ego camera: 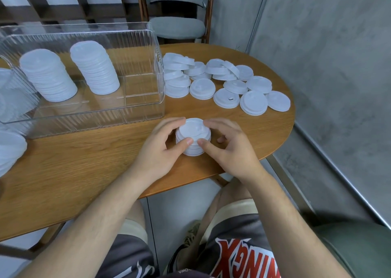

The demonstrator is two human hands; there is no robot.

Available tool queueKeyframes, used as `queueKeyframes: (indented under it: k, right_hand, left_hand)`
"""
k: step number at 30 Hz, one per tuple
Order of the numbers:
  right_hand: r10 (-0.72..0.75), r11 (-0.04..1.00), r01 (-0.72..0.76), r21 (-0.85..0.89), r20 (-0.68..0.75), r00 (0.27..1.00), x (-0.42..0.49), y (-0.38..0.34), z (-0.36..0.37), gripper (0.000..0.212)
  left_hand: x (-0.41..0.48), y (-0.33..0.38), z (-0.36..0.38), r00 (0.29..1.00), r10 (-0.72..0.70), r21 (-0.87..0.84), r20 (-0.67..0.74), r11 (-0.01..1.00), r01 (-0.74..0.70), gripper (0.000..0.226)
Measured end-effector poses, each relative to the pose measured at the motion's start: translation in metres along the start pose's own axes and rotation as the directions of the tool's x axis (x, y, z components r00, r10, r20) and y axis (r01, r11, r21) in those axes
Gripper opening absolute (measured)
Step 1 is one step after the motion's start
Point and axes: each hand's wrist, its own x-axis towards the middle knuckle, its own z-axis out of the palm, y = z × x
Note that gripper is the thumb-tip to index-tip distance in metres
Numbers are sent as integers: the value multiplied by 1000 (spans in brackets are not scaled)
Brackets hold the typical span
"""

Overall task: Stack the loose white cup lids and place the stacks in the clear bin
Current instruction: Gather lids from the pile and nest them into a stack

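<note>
So the short stack of white lids (193,138) is sitting on the wooden bench (84,172), close to the front edge and just in front of the clear bin (137,112)'s near right corner. Both hands are on it. The left hand (156,150) has its grip curled round the left side, thumb on the near rim. The right hand (230,150) does the same from the right, and the two thumbs nearly meet.

Inside the bin there's a tall leaning stack (48,76) and a second tall stack (95,70) right of it, both standing on the bin floor. The loose lids (228,83) are spread over the bench right of the bin, some overlapping. More lids (10,150) poke in at the far left edge. A grey chair (177,26) stands behind the bench.
</note>
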Motion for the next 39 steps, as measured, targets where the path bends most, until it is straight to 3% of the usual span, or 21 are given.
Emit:
queueKeyframes:
  k: [12,19,23,28,32,39]
  right_hand:
    - [-66,994,67,-89,15,998,-8,5,-1,46]
    - [-7,998,11,-63,62,998,-6,2,-4,48]
    - [28,995,-27,-92,10,1000,17,-4,-11,45]
    - [33,956,-56,-287,-87,996,76,-1,-14,44]
    - [96,898,-129,-421,-98,990,114,13,-13,52]
    - [150,833,-185,-522,-110,983,137,28,-5,58]
  left_hand:
    - [-8,-2,-1,999,38,28,39,999,-39,49]
    - [-5,3,-3,998,4,32,64,999,-6,50]
    - [19,21,-2,999,8,46,36,999,-10,45]
    - [90,30,13,997,-39,225,67,974,23,47]
    - [135,26,25,979,-177,350,97,927,133,52]
    - [165,18,34,963,-254,508,90,844,175,35]
